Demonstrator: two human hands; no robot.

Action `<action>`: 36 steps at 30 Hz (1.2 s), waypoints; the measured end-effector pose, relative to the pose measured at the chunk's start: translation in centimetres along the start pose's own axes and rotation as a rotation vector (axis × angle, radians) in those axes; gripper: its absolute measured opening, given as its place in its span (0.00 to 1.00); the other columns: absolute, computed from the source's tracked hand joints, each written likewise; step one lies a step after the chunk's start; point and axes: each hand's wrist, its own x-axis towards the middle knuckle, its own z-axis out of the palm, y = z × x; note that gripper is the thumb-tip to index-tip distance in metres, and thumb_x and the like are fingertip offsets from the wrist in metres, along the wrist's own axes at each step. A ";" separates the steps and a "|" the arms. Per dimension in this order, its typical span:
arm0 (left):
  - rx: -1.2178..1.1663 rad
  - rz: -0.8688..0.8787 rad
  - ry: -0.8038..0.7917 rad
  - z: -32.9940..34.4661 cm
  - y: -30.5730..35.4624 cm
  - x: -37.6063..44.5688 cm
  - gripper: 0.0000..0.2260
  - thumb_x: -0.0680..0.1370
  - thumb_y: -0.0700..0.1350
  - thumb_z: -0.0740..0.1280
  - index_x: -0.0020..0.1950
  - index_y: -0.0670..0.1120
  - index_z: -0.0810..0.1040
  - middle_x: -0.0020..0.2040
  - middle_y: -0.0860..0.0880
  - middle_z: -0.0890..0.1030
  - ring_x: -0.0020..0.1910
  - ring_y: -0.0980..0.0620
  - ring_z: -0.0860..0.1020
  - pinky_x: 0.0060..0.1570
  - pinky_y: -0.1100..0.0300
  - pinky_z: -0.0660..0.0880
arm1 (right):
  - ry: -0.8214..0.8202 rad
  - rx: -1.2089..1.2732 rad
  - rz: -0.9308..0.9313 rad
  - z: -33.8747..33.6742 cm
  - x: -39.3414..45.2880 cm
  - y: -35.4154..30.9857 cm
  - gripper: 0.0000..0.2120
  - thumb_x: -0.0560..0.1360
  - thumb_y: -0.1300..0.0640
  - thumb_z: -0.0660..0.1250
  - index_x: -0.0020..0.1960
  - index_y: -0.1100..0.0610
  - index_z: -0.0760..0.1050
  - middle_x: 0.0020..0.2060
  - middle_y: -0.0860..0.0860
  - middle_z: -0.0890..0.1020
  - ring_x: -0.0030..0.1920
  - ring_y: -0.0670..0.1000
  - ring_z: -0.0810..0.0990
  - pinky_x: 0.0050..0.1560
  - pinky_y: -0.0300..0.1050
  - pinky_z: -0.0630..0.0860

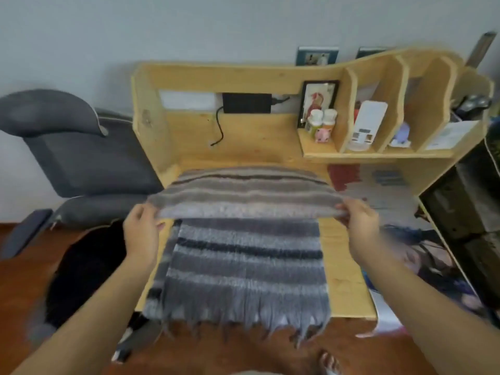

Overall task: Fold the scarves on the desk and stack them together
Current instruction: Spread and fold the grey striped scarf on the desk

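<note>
A grey striped scarf [243, 263] with a fringed end lies along the wooden desk [346, 266], its fringe hanging over the front edge. Its far part is lifted and doubled back toward me as a raised fold [243, 196]. My left hand [142, 228] pinches the left corner of that fold. My right hand [361, 220] pinches the right corner. Both hands hold the fold a little above the flat part. A reddish cloth [343, 175] and other patterned fabric [389, 180] lie at the right of the desk, partly blurred.
A shelf unit [378, 147] at the desk's back right holds bottles, a framed picture and a white box. A black cable [219, 131] hangs at the back. A grey chair [81, 158] stands left; a black bag [86, 266] lies on the floor.
</note>
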 end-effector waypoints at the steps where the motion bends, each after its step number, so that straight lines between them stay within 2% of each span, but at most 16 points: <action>1: 0.133 -0.028 -0.049 -0.8 -3.8 -1.1 0.11 0.84 0.47 0.64 0.44 0.46 0.76 0.43 0.44 0.78 0.45 0.45 0.78 0.47 0.45 0.75 | -0.067 -0.186 0.041 -0.9 -0.7 3.4 0.13 0.82 0.55 0.65 0.40 0.53 0.82 0.41 0.53 0.81 0.50 0.58 0.80 0.53 0.54 0.77; 3: 0.402 -0.167 -0.215 -1.9 -9.3 -2.7 0.05 0.83 0.48 0.66 0.55 0.48 0.79 0.56 0.43 0.80 0.56 0.41 0.79 0.53 0.45 0.73 | -0.313 -0.542 0.170 -2.3 -2.1 9.0 0.09 0.83 0.55 0.64 0.57 0.55 0.81 0.56 0.53 0.82 0.60 0.59 0.79 0.61 0.54 0.75; 6: 0.775 -0.271 -0.539 -2.7 -12.9 -3.6 0.30 0.83 0.51 0.66 0.83 0.50 0.57 0.82 0.49 0.58 0.76 0.43 0.65 0.66 0.50 0.68 | -0.531 -0.985 0.115 -3.2 -3.0 13.2 0.24 0.84 0.54 0.62 0.78 0.55 0.64 0.75 0.53 0.66 0.73 0.57 0.69 0.69 0.49 0.68; 8: 0.855 -0.242 -0.609 -3.2 -13.4 -4.0 0.34 0.84 0.48 0.65 0.84 0.52 0.49 0.79 0.51 0.64 0.62 0.48 0.76 0.58 0.52 0.73 | -0.635 -1.142 -0.051 -2.2 -3.7 14.2 0.25 0.85 0.56 0.59 0.80 0.52 0.60 0.80 0.53 0.57 0.79 0.56 0.58 0.74 0.49 0.62; 10: 0.903 -0.216 -0.584 -3.5 -14.1 -4.1 0.35 0.84 0.44 0.65 0.84 0.53 0.48 0.64 0.53 0.74 0.40 0.56 0.75 0.49 0.49 0.79 | -0.832 -1.220 -0.096 -0.4 -4.8 15.4 0.27 0.85 0.59 0.57 0.82 0.51 0.55 0.82 0.51 0.51 0.81 0.55 0.50 0.77 0.49 0.57; 12: 0.870 -0.236 -0.516 -3.5 -14.6 -4.4 0.35 0.83 0.40 0.65 0.84 0.53 0.50 0.67 0.51 0.73 0.39 0.51 0.77 0.39 0.49 0.79 | -0.973 -1.319 -0.050 1.2 -5.6 16.5 0.30 0.84 0.63 0.57 0.83 0.51 0.51 0.82 0.50 0.44 0.82 0.56 0.43 0.79 0.51 0.54; 14: 0.755 -0.268 -0.505 -3.4 -15.0 -5.3 0.35 0.83 0.36 0.65 0.84 0.54 0.51 0.68 0.49 0.73 0.44 0.45 0.79 0.37 0.54 0.77 | -0.973 -1.441 -0.036 1.7 -5.2 17.3 0.33 0.83 0.64 0.57 0.83 0.49 0.48 0.82 0.50 0.39 0.81 0.56 0.38 0.79 0.55 0.53; 16: 0.689 -0.275 -0.557 -3.1 -15.2 -6.0 0.37 0.82 0.35 0.66 0.83 0.57 0.52 0.72 0.52 0.70 0.58 0.40 0.79 0.47 0.51 0.80 | -0.873 -1.565 -0.081 1.5 -3.9 17.1 0.34 0.82 0.62 0.58 0.83 0.46 0.47 0.82 0.49 0.38 0.81 0.57 0.38 0.78 0.59 0.53; 19: 0.740 -0.248 -0.599 -2.5 -14.9 -7.4 0.38 0.82 0.35 0.66 0.84 0.56 0.50 0.82 0.58 0.52 0.75 0.41 0.67 0.50 0.59 0.78 | -0.708 -1.617 0.044 0.4 -1.1 15.7 0.33 0.82 0.59 0.57 0.82 0.43 0.48 0.81 0.48 0.37 0.81 0.58 0.37 0.79 0.59 0.50; 23: 0.811 -0.291 -0.602 -2.9 -15.2 -7.8 0.41 0.84 0.39 0.64 0.82 0.62 0.38 0.65 0.55 0.71 0.43 0.42 0.81 0.42 0.47 0.78 | -0.751 -1.551 0.106 -2.0 0.9 15.3 0.34 0.81 0.59 0.59 0.82 0.41 0.50 0.81 0.50 0.37 0.81 0.57 0.43 0.77 0.53 0.59; 25: 0.853 -0.320 -0.625 -3.2 -15.4 -7.1 0.42 0.83 0.40 0.64 0.82 0.62 0.36 0.65 0.48 0.75 0.41 0.40 0.82 0.39 0.44 0.79 | -0.793 -1.515 0.111 -2.8 0.3 15.7 0.35 0.82 0.59 0.60 0.82 0.43 0.48 0.81 0.52 0.35 0.81 0.59 0.52 0.71 0.49 0.68; 27: 0.909 -0.277 -0.666 -2.7 -15.2 -6.5 0.42 0.83 0.39 0.64 0.82 0.58 0.35 0.72 0.46 0.72 0.40 0.47 0.79 0.38 0.51 0.78 | -0.797 -1.558 0.087 -2.9 -0.4 16.4 0.35 0.83 0.55 0.60 0.83 0.44 0.44 0.80 0.52 0.33 0.81 0.61 0.50 0.72 0.50 0.64; 29: 0.943 -0.229 -0.677 -1.8 -14.9 -5.7 0.40 0.84 0.39 0.62 0.82 0.56 0.35 0.53 0.47 0.79 0.33 0.50 0.74 0.32 0.58 0.71 | -0.785 -1.592 0.072 -2.4 -0.2 17.1 0.34 0.83 0.48 0.60 0.82 0.42 0.44 0.80 0.51 0.32 0.81 0.62 0.44 0.76 0.54 0.59; 31: 0.965 -0.182 -0.641 -0.8 -14.7 -4.5 0.39 0.85 0.39 0.61 0.83 0.55 0.36 0.41 0.55 0.69 0.30 0.49 0.73 0.29 0.58 0.68 | -0.771 -1.594 0.080 -1.5 0.7 17.3 0.34 0.83 0.43 0.59 0.82 0.41 0.44 0.80 0.51 0.32 0.81 0.62 0.42 0.77 0.56 0.57; 33: 1.000 -0.147 -0.606 0.4 -14.6 -2.7 0.38 0.84 0.40 0.62 0.83 0.54 0.37 0.45 0.59 0.68 0.32 0.47 0.75 0.31 0.55 0.71 | -0.755 -1.602 0.076 -0.3 2.1 17.2 0.34 0.83 0.42 0.58 0.82 0.41 0.44 0.80 0.50 0.32 0.81 0.61 0.43 0.77 0.55 0.58; 36: 1.054 -0.152 -0.543 1.6 -14.8 0.2 0.39 0.84 0.41 0.63 0.83 0.58 0.38 0.72 0.51 0.69 0.34 0.43 0.78 0.32 0.53 0.73 | -0.716 -1.601 0.043 1.8 4.3 16.4 0.33 0.83 0.42 0.57 0.82 0.41 0.44 0.81 0.50 0.34 0.81 0.63 0.45 0.77 0.54 0.56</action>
